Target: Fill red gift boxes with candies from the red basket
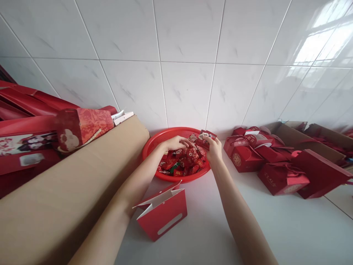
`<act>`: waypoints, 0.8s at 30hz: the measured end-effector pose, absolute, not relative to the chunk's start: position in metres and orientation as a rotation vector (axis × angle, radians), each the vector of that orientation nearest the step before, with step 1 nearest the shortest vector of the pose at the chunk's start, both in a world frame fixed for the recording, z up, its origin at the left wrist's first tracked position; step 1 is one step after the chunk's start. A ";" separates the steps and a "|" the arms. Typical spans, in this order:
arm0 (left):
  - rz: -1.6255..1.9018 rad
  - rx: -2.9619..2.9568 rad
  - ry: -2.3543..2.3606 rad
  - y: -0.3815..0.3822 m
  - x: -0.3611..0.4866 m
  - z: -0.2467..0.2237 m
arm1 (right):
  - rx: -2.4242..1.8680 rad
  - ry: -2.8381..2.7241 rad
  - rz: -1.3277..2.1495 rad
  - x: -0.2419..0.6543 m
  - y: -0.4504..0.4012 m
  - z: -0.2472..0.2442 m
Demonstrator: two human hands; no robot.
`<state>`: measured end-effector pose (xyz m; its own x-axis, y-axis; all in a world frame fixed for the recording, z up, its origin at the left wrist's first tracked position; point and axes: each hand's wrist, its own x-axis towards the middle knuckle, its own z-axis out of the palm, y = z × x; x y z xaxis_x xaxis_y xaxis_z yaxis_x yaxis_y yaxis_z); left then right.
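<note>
A round red plastic basket (pixel 147 145) stands against the tiled wall, filled with small wrapped candies (pixel 190 156), mostly red with a green one among them. My left hand (pixel 178 142) reaches over the candies with its fingers stretched and apart; whether the fingertips touch a wrapper is hard to see. At the basket's right rim, my right hand (pixel 214 147) is closed on a few red printed packets (pixel 207 136) with pale pictures. In front of the basket, between my forearms, stands a red paper gift box (pixel 165 213) with its top open.
On the left a large cardboard box (pixel 82 173) holds red bags and boxes (pixel 30 125). Several closed red gift boxes (pixel 245 152) stand on the white surface at right, with open cartons (pixel 300 140) behind them.
</note>
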<state>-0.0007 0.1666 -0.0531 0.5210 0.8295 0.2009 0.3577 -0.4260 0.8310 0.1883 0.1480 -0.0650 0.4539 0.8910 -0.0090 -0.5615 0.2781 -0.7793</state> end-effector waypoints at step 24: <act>1.133 1.704 0.962 0.193 0.032 -0.028 | -0.759 -0.506 1.145 0.188 0.146 -0.061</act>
<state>0.0323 0.1932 -0.0284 0.2925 0.9112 0.2901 0.1381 -0.3405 0.9301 0.1876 0.1465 -0.0610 0.3463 0.9379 -0.0187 -0.6178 0.2131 -0.7569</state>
